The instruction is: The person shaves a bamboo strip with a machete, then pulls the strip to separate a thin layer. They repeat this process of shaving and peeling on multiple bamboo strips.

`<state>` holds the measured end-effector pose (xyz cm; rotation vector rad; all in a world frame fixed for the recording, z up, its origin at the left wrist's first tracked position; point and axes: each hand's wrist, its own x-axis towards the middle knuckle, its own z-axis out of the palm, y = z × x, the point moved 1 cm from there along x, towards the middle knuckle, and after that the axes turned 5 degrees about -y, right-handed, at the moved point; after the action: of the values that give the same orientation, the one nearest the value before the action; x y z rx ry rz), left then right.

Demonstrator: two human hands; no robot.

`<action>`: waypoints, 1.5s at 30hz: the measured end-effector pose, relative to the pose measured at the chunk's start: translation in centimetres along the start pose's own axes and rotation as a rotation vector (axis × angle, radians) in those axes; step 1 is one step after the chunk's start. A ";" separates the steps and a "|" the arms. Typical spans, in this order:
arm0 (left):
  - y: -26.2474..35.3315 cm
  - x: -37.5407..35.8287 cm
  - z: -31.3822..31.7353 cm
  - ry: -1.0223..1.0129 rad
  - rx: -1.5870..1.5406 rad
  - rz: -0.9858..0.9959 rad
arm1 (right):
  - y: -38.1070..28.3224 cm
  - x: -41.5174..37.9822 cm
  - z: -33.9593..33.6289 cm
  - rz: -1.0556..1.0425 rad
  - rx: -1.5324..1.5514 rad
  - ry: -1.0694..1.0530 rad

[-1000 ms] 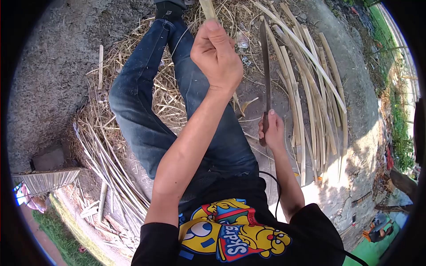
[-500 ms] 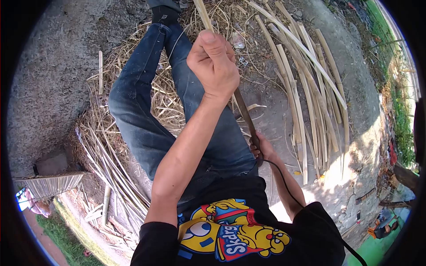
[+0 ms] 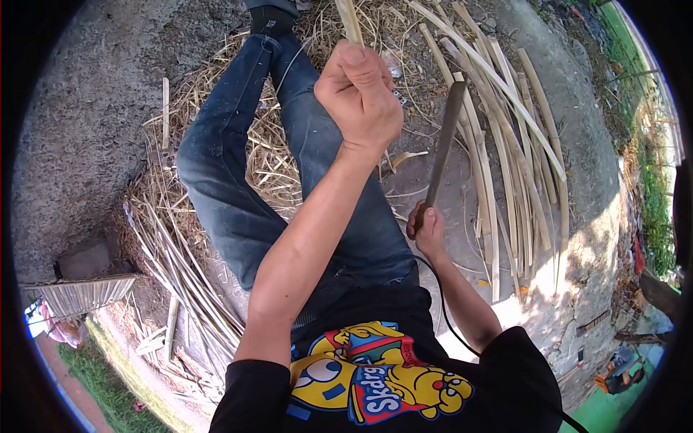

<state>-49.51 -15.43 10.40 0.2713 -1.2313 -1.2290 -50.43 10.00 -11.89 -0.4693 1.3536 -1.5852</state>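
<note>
My left hand (image 3: pixel 361 97) is raised in front of me, its fist wrapped round a pale bamboo strip (image 3: pixel 349 20) that runs up out of view at the top. The part of the strip under the fist is hidden. Lower and to the right, my right hand (image 3: pixel 429 229) grips the handle of a long, narrow, dark-bladed knife (image 3: pixel 445 137). The blade points upward, apart from the strip and from my left wrist. Beneath my left arm are my legs in blue jeans (image 3: pixel 224 159).
Long split bamboo pieces (image 3: pixel 498 144) lie on the ground at the right. Thin strips (image 3: pixel 188 281) are bundled at the left, and shavings (image 3: pixel 271 162) cover the ground around my legs. A rough concrete surface (image 3: pixel 94 123) fills the upper left. A black cable (image 3: pixel 444 307) runs by my right arm.
The knife has swung away to the right from behind my left wrist, and my right hand has risen slightly. My left hand has shifted a little right with the strip.
</note>
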 end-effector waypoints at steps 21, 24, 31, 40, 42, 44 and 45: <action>0.0 -0.2 -1.0 -0.002 0.144 0.059 | 2.7 -0.6 0.4 -0.068 0.071 0.096; -0.3 -0.2 -1.5 -0.021 0.235 0.073 | 14.9 -0.1 -4.9 0.276 -0.576 0.037; 0.0 0.5 -2.5 0.073 0.211 0.035 | 14.5 0.7 -5.4 0.794 0.405 0.019; -0.2 0.3 -2.4 0.069 0.238 0.038 | 2.3 -1.4 0.5 0.021 -0.223 0.050; -0.2 0.6 -2.2 0.050 0.253 0.055 | 7.6 -1.7 -1.7 -0.057 -0.526 0.067; -0.3 0.5 -2.5 0.085 0.322 0.116 | 11.9 -2.4 -4.6 0.166 -0.526 0.049; -0.1 0.4 -2.6 0.086 0.321 0.123 | 13.1 -2.6 -5.8 0.399 -0.522 0.032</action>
<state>-47.57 -16.92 9.53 0.4713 -1.3481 -0.9023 -48.35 16.30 -24.87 -0.4467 1.7639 -0.9129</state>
